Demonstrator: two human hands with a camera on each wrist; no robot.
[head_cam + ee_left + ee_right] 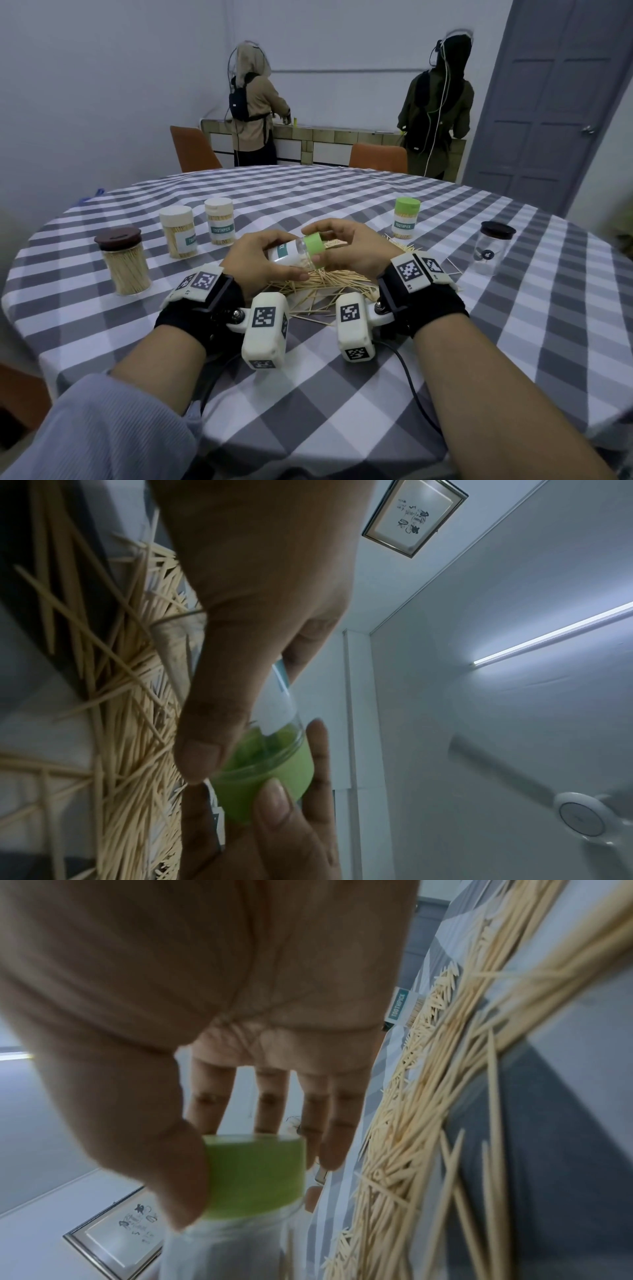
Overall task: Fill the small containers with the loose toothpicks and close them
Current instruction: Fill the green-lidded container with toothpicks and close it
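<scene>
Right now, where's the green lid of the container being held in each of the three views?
Head: the green lid sits centre frame, between both hands.
Left wrist: lower centre, beyond the left thumb.
Right wrist: lower left of centre, under the right thumb.
Shared landmark: the loose toothpick pile beside it in every view.

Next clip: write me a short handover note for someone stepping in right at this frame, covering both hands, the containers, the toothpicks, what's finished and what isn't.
Left hand: grips the body of a clear container, held tilted above the pile.
Right hand: thumb and fingers on that container's green lid; whether it is going on or coming off can't be told.
Loose toothpicks: a large pile still on the checked tablecloth under the hands.
Done: brown-lidded jar, two cream-lidded containers and a green-lidded container stand full and closed.
Left: the black-lidded jar at far right looks empty of toothpicks; the pile remains.
</scene>
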